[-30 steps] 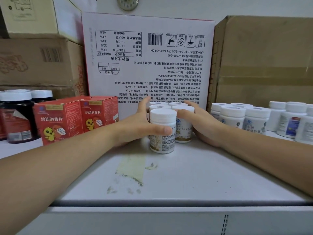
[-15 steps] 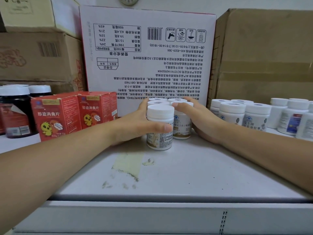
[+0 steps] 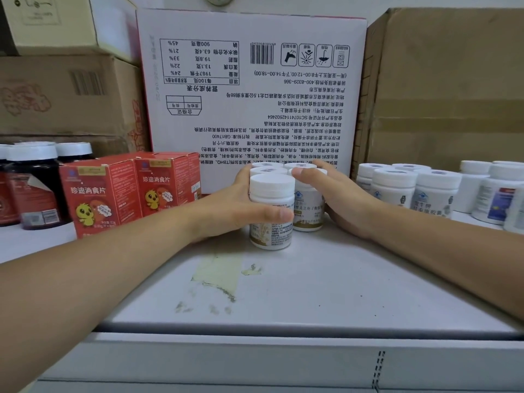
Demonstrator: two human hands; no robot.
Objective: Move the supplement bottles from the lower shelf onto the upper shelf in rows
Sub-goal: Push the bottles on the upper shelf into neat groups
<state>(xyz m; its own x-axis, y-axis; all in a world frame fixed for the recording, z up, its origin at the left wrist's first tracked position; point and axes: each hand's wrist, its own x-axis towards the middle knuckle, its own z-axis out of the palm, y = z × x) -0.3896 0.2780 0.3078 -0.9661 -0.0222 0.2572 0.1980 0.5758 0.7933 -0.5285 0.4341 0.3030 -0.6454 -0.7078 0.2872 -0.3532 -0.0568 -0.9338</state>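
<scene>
Supplement bottles (image 3: 271, 214), white plastic, white caps, gold-banded labels, stood upright in tight two-row cluster toward back edge of pale grey shelf (image 3: 297, 293), before printed white carton (image 3: 255, 109). Left hand (image 3: 235, 212) cupped cluster's left side, thumb wrapped across front bottle. Right hand (image 3: 343, 204) cupped right side, one digit over cap. Judged: batch set down, being squared into rows. Lower shelf unseen; remaining count unknown.
</scene>
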